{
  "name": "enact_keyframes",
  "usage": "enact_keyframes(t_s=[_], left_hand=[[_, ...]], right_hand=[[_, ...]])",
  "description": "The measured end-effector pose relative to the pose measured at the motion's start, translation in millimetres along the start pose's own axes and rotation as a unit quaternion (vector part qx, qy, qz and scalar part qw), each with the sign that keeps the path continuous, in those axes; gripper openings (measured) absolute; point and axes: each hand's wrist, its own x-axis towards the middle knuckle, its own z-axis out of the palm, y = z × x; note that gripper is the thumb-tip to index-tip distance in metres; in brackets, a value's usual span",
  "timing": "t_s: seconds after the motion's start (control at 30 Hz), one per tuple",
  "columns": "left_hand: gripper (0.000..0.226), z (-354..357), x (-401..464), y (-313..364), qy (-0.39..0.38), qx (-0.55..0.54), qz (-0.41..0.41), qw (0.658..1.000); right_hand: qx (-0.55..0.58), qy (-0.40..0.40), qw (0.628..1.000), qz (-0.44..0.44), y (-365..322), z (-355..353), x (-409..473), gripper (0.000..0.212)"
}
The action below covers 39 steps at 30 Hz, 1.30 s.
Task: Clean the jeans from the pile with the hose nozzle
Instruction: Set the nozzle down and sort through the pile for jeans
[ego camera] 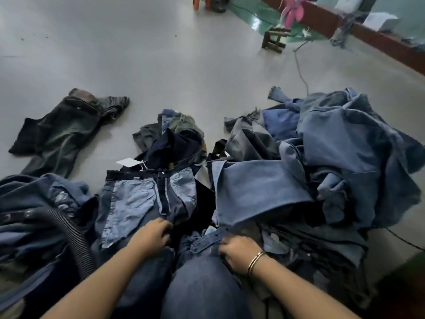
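A big pile of blue jeans [333,162] covers the floor to my right. In front of me lies an inside-out pair of jeans [138,199] with pale pocket linings and a white tag [128,162]. My left hand [153,236] grips the denim at that pair's lower edge. Wearing a bangle, my right hand [239,252] clutches the waistband of another blue pair [202,279] on my lap. A black ribbed hose [73,236] curves over the clothes at the left; its nozzle is hidden.
A dark pair of jeans [62,132] lies apart on the grey floor at the left. More blue garments [27,203] are heaped at the near left. A small wooden stool [274,39] and a cable [299,65] sit far back right, by a low wall.
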Motion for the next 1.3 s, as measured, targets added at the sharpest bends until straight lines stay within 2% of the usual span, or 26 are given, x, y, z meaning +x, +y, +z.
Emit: enact_keyframes(t_s=[0.07,0.1,0.13,0.23,0.27,0.33,0.4,0.43,0.5,0.57,0.63,0.73,0.8,0.87,0.93,1.03,1.1,1.13,1.17,1.23,1.3], left_hand=[[0.033,23.3,-17.8,-23.0,-0.066,0.028,-0.012,0.997],[0.035,33.8,-26.0,-28.1,-0.08,0.041,-0.013,0.996],[0.043,42.7,-33.5,-29.9,-0.086,0.062,-0.017,0.994],[0.091,64.2,-52.8,-28.6,-0.067,0.106,-0.033,0.992],[0.091,72.9,-57.2,-29.7,-0.027,0.115,-0.012,0.993],[0.069,86.0,-61.2,-35.7,0.039,0.147,0.033,0.988],[0.05,91.0,-56.2,-43.2,0.084,0.18,0.06,0.978],[0.04,88.0,-51.0,-45.3,0.086,0.18,0.052,0.979],[0.022,74.3,-39.2,-46.3,0.038,0.209,0.033,0.977],[0.008,56.2,-28.7,-47.9,0.015,0.248,0.018,0.968],[0.03,47.8,-23.2,-56.6,-0.008,0.245,0.014,0.969],[0.04,36.4,-20.8,-75.8,-0.002,0.202,-0.015,0.979],[0.039,23.2,-14.0,-83.1,-0.006,0.195,-0.034,0.98],[0.027,3.3,-1.9,-89.7,0.029,0.192,-0.068,0.979],[0.02,-17.4,16.3,-106.2,0.061,0.166,-0.127,0.976],[0.021,-76.5,28.3,-140.7,0.148,0.123,-0.206,0.959],[0.021,-130.9,27.8,-160.1,0.218,0.083,-0.252,0.939],[0.017,-158.8,28.8,-167.7,0.253,0.063,-0.264,0.928],[0.011,-186.6,32.2,-172.3,0.288,0.05,-0.266,0.919],[0.01,-240.7,43.0,-172.5,0.343,0.028,-0.248,0.906],[0.014,-279.6,51.8,-159.1,0.375,-0.014,-0.208,0.904]], right_hand=[[0.058,-0.116,0.991,0.027,-11.8,31.8,22.2,0.033],[0.08,-0.147,0.985,0.047,-16.6,42.2,32.1,0.036],[0.099,-0.169,0.979,0.058,-21.3,52.8,43.0,0.038],[0.141,-0.246,0.958,0.036,-40.4,81.8,76.3,0.048],[0.152,-0.253,0.955,0.029,-49.4,89.7,85.6,0.05],[0.153,-0.231,0.961,0.02,-66.7,98.6,103.6,0.052],[0.148,-0.202,0.967,0.049,-79.0,100.3,120.1,0.054],[0.145,-0.197,0.968,0.053,-83.7,100.5,128.1,0.054],[0.17,-0.196,0.963,0.078,-89.9,95.6,143.6,0.064],[0.2,-0.164,0.956,0.139,-91.9,90.1,152.5,0.075],[0.128,-0.173,0.964,0.154,-87.3,86.0,152.7,0.09],[-0.008,-0.202,0.975,0.088,-63.2,91.7,147.1,0.109],[-0.029,-0.148,0.987,0.05,-46.7,94.1,142.9,0.109],[-0.053,-0.086,0.995,0.018,-40.3,89.1,140.4,0.111],[-0.065,-0.042,0.996,0.033,-43.3,84.6,141.1,0.105],[-0.077,-0.048,0.995,0.038,-56.2,80.0,147.8,0.072],[-0.033,-0.129,0.987,0.091,-57.6,80.9,159.0,0.056],[-0.007,-0.166,0.979,0.12,-60.1,76.9,165.7,0.056],[0.036,-0.171,0.975,0.14,-64.2,66.9,175.2,0.061],[0.197,-0.132,0.963,0.132,-80.5,33.8,197.3,0.07],[0.403,-0.068,0.907,0.099,-102.1,-13.7,221.9,0.081]])
